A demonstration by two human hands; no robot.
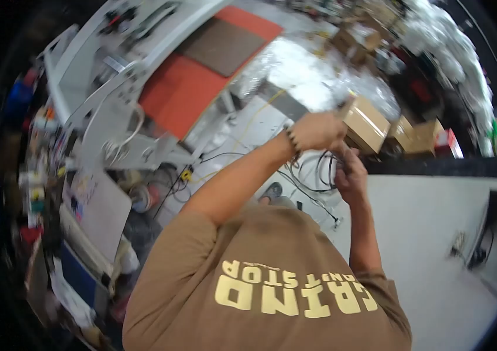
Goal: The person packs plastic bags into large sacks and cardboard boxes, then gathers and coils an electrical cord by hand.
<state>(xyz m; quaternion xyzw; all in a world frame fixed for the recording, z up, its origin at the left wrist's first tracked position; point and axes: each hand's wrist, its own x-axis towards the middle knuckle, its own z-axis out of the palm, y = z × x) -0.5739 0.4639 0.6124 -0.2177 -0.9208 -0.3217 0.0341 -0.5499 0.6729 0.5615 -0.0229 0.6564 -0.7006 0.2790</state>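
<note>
My left hand (319,131), with a beaded bracelet at the wrist, reaches across in front of my chest. Its fingers are curled closed beside the left edge of a taped brown cardboard box (368,124); I cannot tell whether they grip it. Just below, my right hand (351,175) is raised with bent fingers close to the left fingertips. What lies between the two hands is blurred and too small to name. Loops of black cable (317,181) show below and left of the hands, and whether they are touched cannot be made out.
An orange-red board (175,96) with a brown panel (225,45) lies on a white frame to the left. A white tabletop (424,234) stands at right. Open cartons (421,136) and plastic wrap lie beyond. Cables cross the floor near my foot (272,191).
</note>
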